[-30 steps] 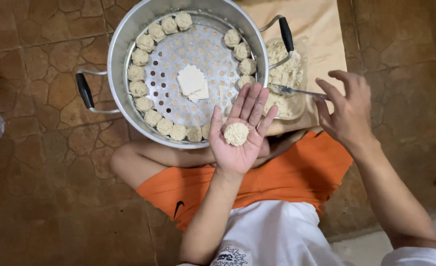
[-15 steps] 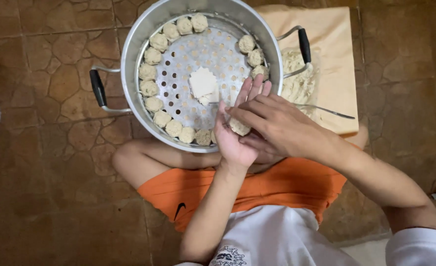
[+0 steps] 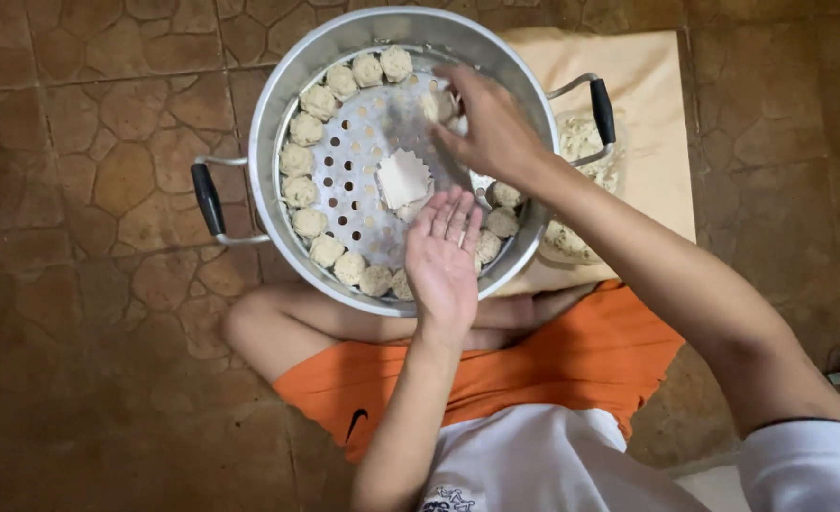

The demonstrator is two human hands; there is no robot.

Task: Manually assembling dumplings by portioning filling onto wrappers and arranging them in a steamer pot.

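Over the steamer pot [image 3: 278,104], left hand [image 3: 444,261] open; right hand's [image 3: 486,128] grip unclear.

Seated on a tiled floor, a person reaches the right hand [image 3: 491,128] into a metal steamer pot [image 3: 287,85] ringed with dumplings [image 3: 319,101], while the left hand [image 3: 444,261] hovers open-palmed over its near edge.
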